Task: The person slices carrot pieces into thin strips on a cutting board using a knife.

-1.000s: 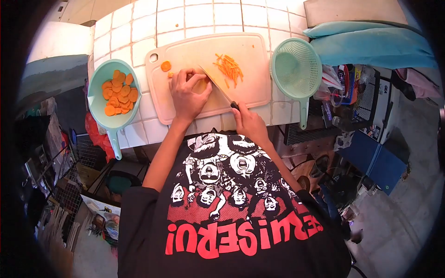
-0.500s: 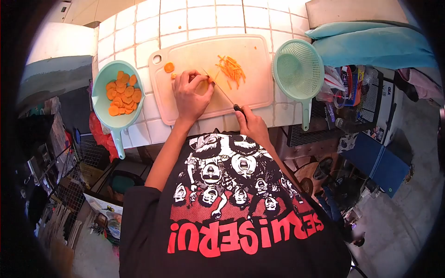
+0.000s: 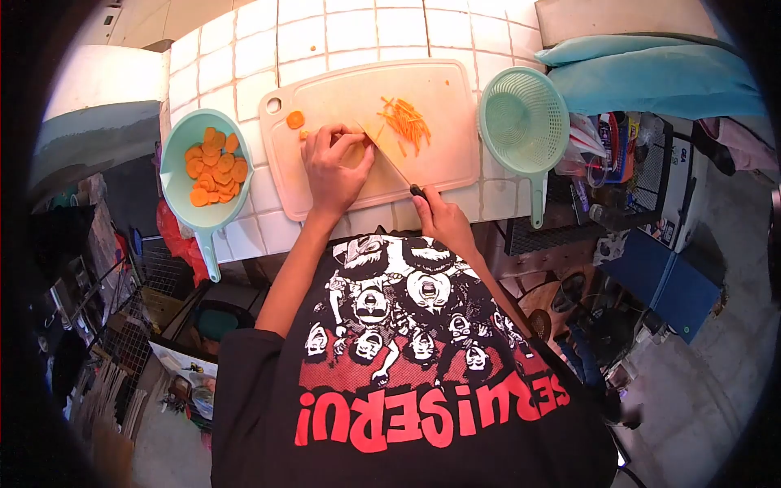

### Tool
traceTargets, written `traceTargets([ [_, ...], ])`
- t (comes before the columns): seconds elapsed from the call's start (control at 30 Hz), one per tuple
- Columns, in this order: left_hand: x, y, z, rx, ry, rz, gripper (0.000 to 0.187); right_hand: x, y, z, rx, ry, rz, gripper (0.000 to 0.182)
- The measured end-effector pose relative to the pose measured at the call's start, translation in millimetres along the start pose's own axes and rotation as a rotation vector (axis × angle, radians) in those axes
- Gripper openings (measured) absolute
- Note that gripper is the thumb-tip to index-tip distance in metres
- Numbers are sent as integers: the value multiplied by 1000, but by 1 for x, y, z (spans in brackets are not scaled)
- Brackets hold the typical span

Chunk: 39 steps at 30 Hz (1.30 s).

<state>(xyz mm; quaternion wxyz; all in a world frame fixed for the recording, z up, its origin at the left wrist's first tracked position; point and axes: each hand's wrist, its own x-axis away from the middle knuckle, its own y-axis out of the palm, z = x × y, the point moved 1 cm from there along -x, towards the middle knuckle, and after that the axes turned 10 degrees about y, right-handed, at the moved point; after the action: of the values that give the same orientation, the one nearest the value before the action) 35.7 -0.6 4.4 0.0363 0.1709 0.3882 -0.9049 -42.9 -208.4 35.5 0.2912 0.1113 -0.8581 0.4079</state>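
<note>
Well, left hand (image 3: 335, 175): we see it at the left half of the cutting board (image 3: 443, 167), fingers bent, thumb drawn in close, tips just beside the blade of the knife (image 3: 395, 167); we cannot tell what, if anything, they pinch
Right hand (image 3: 443, 218): we find its fingers curled around the knife's black handle, at the board's near edge
Blade: it slants away and leftward from the handle, between the left hand and the strips
Carrot strips (image 3: 407, 124): we see a loose heap on the board, right of the blade
Carrot round (image 3: 294, 119): it lies near the board's far left corner
Green bowl (image 3: 209, 220): left of the board, holding carrot slices (image 3: 215, 167)
Green colander (image 3: 525, 118): we have it right of the board, handle toward us
Counter (image 3: 301, 41): white tiles under the board
</note>
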Motion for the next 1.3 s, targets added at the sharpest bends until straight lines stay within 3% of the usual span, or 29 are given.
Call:
traceTargets([
  [0.33,2,1,-2,36,3,8,17,-3,-1,-21,145,7,48,26],
  [0.77,2,-1,-3,61,18,10,16,3,4,2,11,-23,81,28],
  [1.3,2,-2,-4,73,32,18,17,1,1,-8,115,-13,28,27],
])
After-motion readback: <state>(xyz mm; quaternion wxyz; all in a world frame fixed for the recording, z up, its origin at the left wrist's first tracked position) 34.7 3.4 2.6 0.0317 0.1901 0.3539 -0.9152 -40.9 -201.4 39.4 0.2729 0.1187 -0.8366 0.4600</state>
